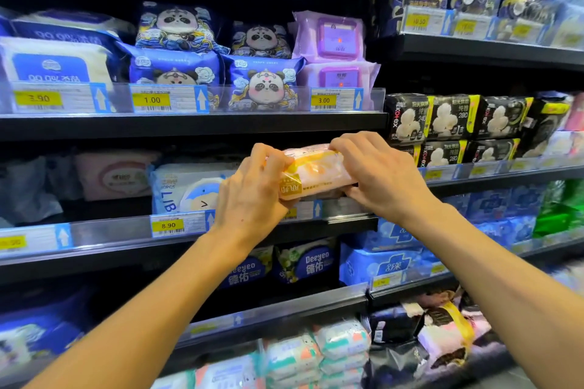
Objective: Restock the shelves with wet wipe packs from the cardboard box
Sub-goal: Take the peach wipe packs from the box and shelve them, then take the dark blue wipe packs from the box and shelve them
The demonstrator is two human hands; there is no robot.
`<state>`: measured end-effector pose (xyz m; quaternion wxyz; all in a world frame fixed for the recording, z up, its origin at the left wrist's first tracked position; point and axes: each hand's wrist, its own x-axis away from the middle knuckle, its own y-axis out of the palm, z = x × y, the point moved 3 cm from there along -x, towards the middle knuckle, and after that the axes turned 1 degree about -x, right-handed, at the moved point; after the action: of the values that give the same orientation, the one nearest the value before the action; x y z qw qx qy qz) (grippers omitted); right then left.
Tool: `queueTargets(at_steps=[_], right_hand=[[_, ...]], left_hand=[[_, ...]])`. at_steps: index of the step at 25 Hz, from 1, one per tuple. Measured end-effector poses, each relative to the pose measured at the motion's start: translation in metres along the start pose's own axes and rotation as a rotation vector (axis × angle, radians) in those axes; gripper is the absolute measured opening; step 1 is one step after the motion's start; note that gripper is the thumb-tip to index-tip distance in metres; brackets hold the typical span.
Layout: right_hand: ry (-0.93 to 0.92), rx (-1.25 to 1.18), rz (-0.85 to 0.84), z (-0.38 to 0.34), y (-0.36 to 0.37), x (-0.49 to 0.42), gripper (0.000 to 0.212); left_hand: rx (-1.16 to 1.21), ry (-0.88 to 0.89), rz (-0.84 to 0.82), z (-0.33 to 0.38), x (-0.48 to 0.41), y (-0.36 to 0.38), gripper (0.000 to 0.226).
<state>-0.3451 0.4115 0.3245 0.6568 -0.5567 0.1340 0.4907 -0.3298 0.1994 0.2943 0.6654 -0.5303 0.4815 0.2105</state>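
Head view, wet wipe pack [316, 172] between both hands, left fingers [268, 158] and right fingers [344, 144] curled over its ends

Your left hand [252, 189] and right hand [379, 174] grip the ends of a pale pink plastic wipe pack with a yellow band [311, 175], held just above the black shelf's clear price rail [126, 232], beside a blue-white pack [186, 188].

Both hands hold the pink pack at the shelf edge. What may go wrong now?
1. The pink pack is just above the clear price rail; it might catch there, or fall if the left hand and right hand release early.
2. The left hand is near the blue-white pack and may shift it.
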Motion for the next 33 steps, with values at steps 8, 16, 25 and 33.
queueTargets(at_steps=[8,16,25,33], right_hand=[[0.033,-0.199,-0.48,0.027,0.034,-0.031,0.067],[0.052,-0.276,-0.451,0.037,0.057,-0.029,0.059],[0.029,-0.106,-0.291,0.017,0.039,0.008,0.067],[0.133,-0.255,-0.625,-0.067,0.015,0.077,0.066]], left_hand=[[-0.196,-0.015,-0.423,-0.015,-0.037,0.023,0.064],[-0.222,-0.056,-0.687,-0.039,-0.049,0.038,0.064],[-0.268,-0.114,-0.688,-0.039,-0.049,0.042,0.071],[-0.074,-0.004,-0.384,-0.01,0.082,-0.031,0.075]])
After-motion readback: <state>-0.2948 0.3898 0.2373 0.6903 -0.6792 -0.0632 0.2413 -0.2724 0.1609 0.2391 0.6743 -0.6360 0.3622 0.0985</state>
